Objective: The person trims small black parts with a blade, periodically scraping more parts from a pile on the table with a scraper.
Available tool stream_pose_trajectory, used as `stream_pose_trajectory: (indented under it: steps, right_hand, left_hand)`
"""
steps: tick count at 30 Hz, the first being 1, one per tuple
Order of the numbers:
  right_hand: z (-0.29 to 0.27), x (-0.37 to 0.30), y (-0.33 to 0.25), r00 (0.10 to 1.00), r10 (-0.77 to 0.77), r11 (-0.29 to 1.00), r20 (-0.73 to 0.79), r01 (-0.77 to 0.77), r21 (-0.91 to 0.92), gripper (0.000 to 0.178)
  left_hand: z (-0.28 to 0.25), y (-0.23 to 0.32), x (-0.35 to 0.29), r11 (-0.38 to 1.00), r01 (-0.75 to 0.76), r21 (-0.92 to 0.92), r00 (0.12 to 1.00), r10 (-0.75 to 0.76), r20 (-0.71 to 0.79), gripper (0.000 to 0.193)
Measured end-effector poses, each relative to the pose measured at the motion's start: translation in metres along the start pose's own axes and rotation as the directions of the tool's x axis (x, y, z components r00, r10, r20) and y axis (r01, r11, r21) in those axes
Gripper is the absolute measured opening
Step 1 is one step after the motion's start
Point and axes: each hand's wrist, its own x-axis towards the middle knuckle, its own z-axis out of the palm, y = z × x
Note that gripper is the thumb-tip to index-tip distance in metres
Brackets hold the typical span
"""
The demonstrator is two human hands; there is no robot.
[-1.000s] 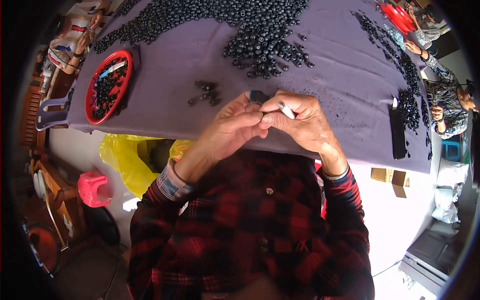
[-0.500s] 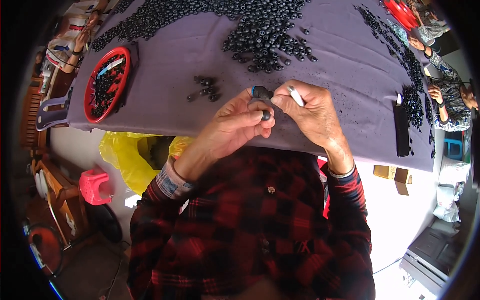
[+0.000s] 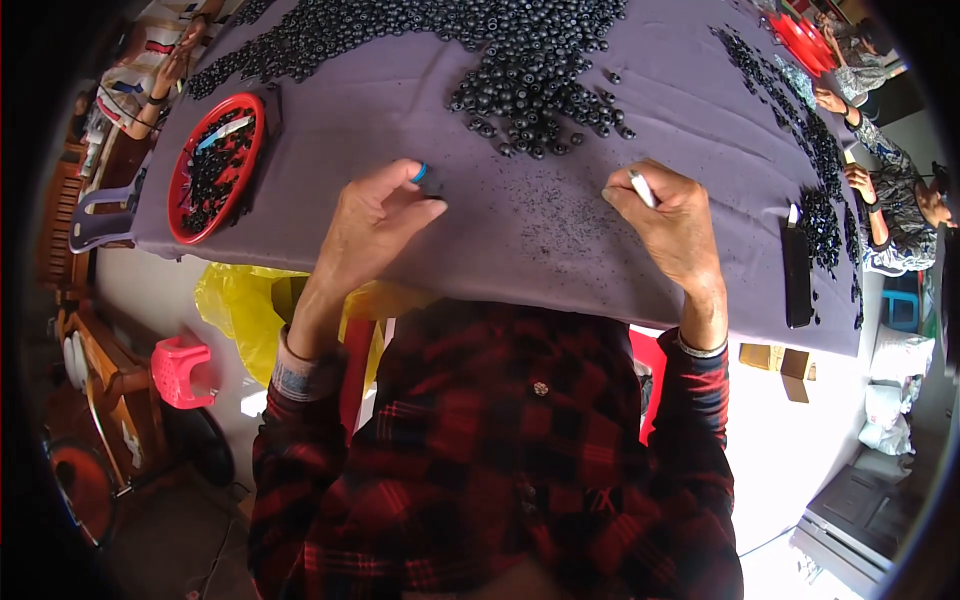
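My left hand (image 3: 372, 222) is low over the purple tablecloth, its thumb and index finger spread apart. A blue band (image 3: 419, 173) circles the index finger, with a dark blurred tip beyond it; its other fingers are hidden beneath the hand. My right hand (image 3: 662, 215) is closed around a slim tool with a white handle (image 3: 642, 188), whose working end is hidden. Between the hands, fine black crumbs (image 3: 560, 220) dot the cloth. Ahead of them spreads a large heap of small, round, shiny black pieces (image 3: 520, 95), many with a ringed hole.
At left on the tablecloth (image 3: 330, 130) stands a red basin (image 3: 258, 135) with black bits inside. A long black case (image 3: 797, 275) lies right, beside more black bits (image 3: 825, 215). People's hands work at both sides. Below the edge are a yellow bag (image 3: 235, 310) and pink stool (image 3: 182, 372).
My hands have come apart, the left moving left over where a small cluster lay, the right slightly right. The round black piece at my left fingertips is out of sight.
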Motion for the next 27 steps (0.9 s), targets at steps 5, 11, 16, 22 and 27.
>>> stream_pose_trajectory:
  steps: [5, 11, 16, 22, 27]
  right_hand:
    - [0.022, 0.029, 0.010, 0.984, -0.165, 0.936, 0.067, 0.178, -0.303, 0.008]
    - [0.058, 0.056, 0.024, 0.960, -0.265, 0.877, 0.092, 0.280, -0.390, 0.018]
    - [0.068, 0.059, 0.029, 0.966, -0.243, 0.813, 0.091, 0.254, -0.524, 0.022]
    - [0.056, 0.029, -0.015, 0.926, -0.346, 0.913, 0.150, 0.369, -0.173, 0.021]
    - [0.054, 0.013, -0.024, 0.885, -0.432, 0.898, 0.176, 0.439, -0.004, 0.020]
  left_hand:
    - [-0.014, -0.005, -0.005, 0.855, -0.058, 0.516, 0.994, 0.095, -0.047, 0.028]
    - [-0.010, -0.017, 0.001, 0.772, -0.126, 0.623, 0.965, 0.241, -0.104, 0.029]
    - [0.009, -0.007, 0.000, 0.873, -0.175, 0.455, 0.944, 0.280, -0.174, 0.028]
    - [0.045, 0.013, 0.005, 0.937, 0.121, -0.329, 0.993, -0.113, 0.044, 0.020]
    - [0.057, 0.017, 0.003, 0.835, 0.238, -0.497, 0.960, -0.125, 0.249, 0.018]
